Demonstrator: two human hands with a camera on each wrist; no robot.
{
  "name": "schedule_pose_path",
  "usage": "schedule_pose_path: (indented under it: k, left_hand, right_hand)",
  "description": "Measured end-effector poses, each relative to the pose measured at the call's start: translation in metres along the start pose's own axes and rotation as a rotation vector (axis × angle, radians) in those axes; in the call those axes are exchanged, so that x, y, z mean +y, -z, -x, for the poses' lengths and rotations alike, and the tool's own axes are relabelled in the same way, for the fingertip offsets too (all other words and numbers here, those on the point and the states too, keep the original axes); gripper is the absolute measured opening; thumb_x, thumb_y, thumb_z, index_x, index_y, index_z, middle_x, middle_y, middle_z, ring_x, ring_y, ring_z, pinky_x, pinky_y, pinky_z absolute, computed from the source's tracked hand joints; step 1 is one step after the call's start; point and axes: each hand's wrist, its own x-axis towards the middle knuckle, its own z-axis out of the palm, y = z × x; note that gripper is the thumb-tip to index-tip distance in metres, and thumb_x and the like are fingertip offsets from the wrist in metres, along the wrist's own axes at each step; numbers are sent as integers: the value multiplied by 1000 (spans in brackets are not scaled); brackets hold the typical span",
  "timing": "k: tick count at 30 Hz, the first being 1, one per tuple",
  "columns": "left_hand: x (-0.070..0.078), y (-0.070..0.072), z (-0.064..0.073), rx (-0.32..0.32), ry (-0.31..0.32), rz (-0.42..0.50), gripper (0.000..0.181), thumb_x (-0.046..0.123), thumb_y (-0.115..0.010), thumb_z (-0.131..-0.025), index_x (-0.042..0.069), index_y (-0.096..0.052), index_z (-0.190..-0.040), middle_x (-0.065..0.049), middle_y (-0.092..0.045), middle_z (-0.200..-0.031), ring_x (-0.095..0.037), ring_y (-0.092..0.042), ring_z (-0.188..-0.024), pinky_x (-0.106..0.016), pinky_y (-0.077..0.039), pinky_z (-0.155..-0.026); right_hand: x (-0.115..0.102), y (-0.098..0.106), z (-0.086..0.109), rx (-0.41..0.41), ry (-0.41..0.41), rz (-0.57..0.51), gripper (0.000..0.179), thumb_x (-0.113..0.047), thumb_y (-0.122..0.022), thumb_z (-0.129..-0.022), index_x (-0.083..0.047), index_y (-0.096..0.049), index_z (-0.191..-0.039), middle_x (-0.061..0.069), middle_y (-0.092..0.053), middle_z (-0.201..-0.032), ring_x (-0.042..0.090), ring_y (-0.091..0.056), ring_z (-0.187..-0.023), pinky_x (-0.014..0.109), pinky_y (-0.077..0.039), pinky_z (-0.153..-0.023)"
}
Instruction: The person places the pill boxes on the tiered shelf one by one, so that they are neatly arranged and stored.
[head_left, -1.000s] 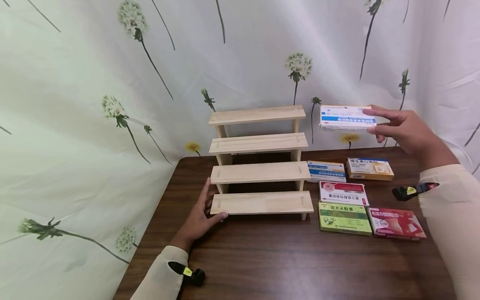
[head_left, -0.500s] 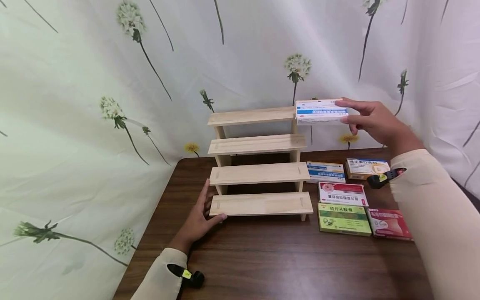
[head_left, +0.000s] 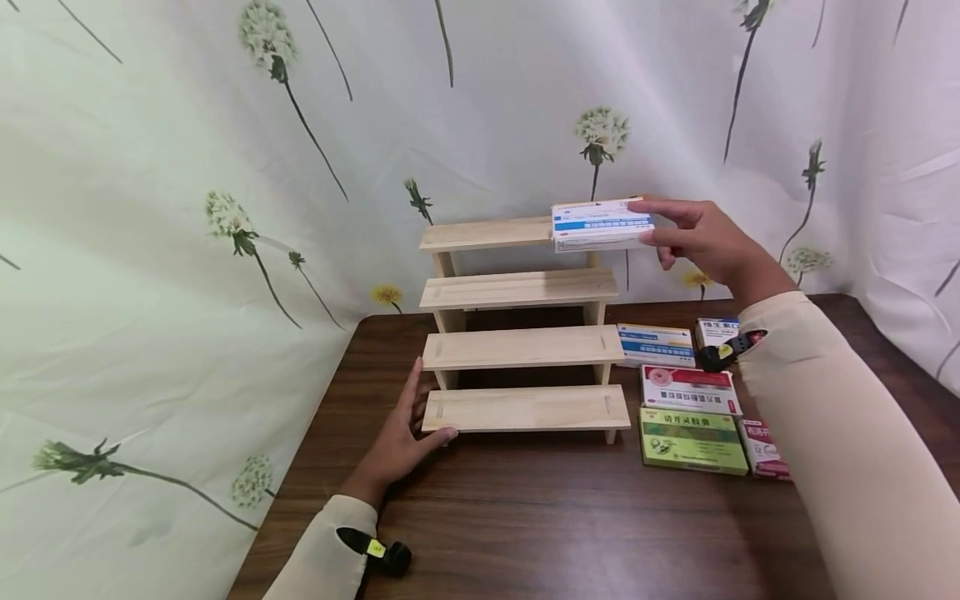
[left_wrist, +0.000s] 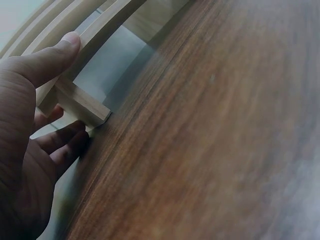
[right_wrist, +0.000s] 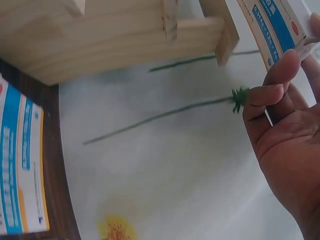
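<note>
A pale wooden four-step display rack (head_left: pixel 525 347) stands on the dark wooden table. My left hand (head_left: pixel 396 440) grips its lower left end, the thumb at the front edge of the bottom step and the fingers along the side. In the left wrist view the fingertips (left_wrist: pixel 70 142) lie beside the rack's leg. My right hand (head_left: pixel 701 242) pinches a white and blue medicine box (head_left: pixel 600 225) by its right end, thumb below and index finger above. The box overlaps the right part of the top step in the head view; in the right wrist view it is partly cut off.
Right of the rack lie a blue and white box (head_left: pixel 656 346), a red and white box (head_left: pixel 690 390) and a green box (head_left: pixel 693 440). My right sleeve partly covers a pink box (head_left: pixel 761 450) and a white box (head_left: pixel 716 332). Behind hangs a dandelion-print cloth (head_left: pixel 510 108).
My right hand has carried the white and blue medicine box leftward, from beside the rack to the top step's right part. The left hand stays on the rack.
</note>
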Motion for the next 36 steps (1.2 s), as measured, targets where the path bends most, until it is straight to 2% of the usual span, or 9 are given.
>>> schedule_pose_path:
  k: [9, 15, 18, 24, 29, 36]
  left_hand:
    - [1, 1, 2, 5, 11, 2, 124, 17, -87, -96, 47, 5, -175, -23, -47, -167, -44, -57, -147, -65, -49, -113]
    - [2, 1, 1, 6, 4, -5, 124, 18, -88, -96, 46, 4, -175, -23, -48, -165, -43, -59, -145, -64, -50, -111]
    - [1, 1, 1, 4, -6, -3, 124, 18, -88, -96, 45, 4, -175, -23, -49, -165, -43, -60, -145, -62, -51, -111]
    - [1, 0, 1, 1, -6, 13, 125, 18, -87, -96, 47, 5, -175, -22, -48, -166, -43, -59, -146, -58, -52, -111]
    - [1, 1, 0, 1, -5, 13, 125, 17, -87, -96, 46, 5, -175, -23, -47, -167, -43, -59, -146, -57, -53, -111]
    - [0, 0, 0, -1, 16, -4, 126, 18, -88, -95, 44, 6, -175, -21, -47, -167, -42, -58, -147, -55, -53, -112]
  right_hand:
    - [-12, -32, -21, 19, -5, -95, 47, -17, -68, -109, -20, -64, -156, -1, -61, -150, 13, -55, -64, 24, -49, -60]
    - [-20, -54, -34, -38, -11, -154, 47, -20, -62, -113, -15, -59, -160, -1, -67, -137, 12, -59, -68, 24, -55, -63]
    - [-25, -65, -41, -66, -24, -175, 50, -19, -60, -114, -15, -53, -164, 2, -63, -143, 12, -61, -71, 25, -57, -66]
    - [-33, -86, -53, -83, -49, -135, 55, -17, -53, -116, -20, -43, -170, 12, -47, -162, 12, -61, -72, 26, -56, -72]
    - [-36, -103, -64, -62, -71, -147, 51, -16, -48, -118, -21, -44, -169, 11, -45, -162, 12, -60, -71, 27, -54, -73]
    - [-40, -124, -77, -66, -110, -161, 49, -15, -47, -118, -21, -48, -166, 13, -45, -160, 12, -59, -73, 30, -52, -78]
